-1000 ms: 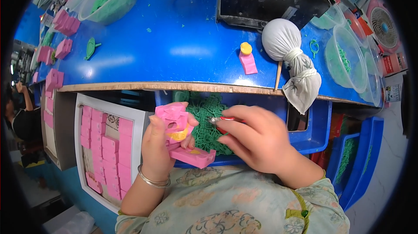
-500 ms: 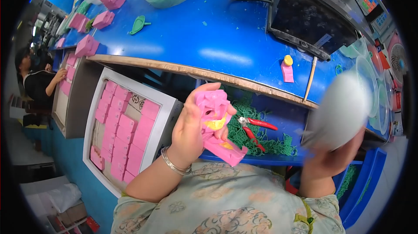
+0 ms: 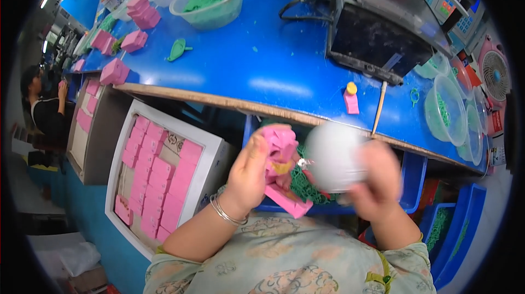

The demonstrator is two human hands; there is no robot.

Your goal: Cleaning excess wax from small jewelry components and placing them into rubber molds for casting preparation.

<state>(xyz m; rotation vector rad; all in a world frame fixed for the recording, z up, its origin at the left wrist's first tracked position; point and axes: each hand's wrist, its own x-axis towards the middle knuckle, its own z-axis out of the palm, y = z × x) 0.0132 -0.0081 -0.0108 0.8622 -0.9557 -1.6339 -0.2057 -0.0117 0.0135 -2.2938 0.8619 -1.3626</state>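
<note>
My left hand (image 3: 243,179) is closed around a pink moulded piece (image 3: 279,143) with a yellow patch and a long lower section. My right hand (image 3: 377,179), smeared by motion, grips a white cloth bag (image 3: 334,154) just to the right of that piece. Beneath both lies a blue tray (image 3: 411,182) of tangled green pieces (image 3: 306,189). Red-handled pliers (image 3: 304,162) are in it, mostly hidden by the bag.
A white-framed box (image 3: 205,157) of pink blocks stands at left. On the blue bench (image 3: 279,64) are green-filled bowls (image 3: 208,1), a black machine (image 3: 372,37), a pink-and-yellow piece (image 3: 351,98) and a wooden stick (image 3: 379,108). Another person (image 3: 46,113) works at far left.
My right hand has let go of the pliers and taken the white bag from the bench edge, bringing it leftward beside the pink piece. The view has shifted.
</note>
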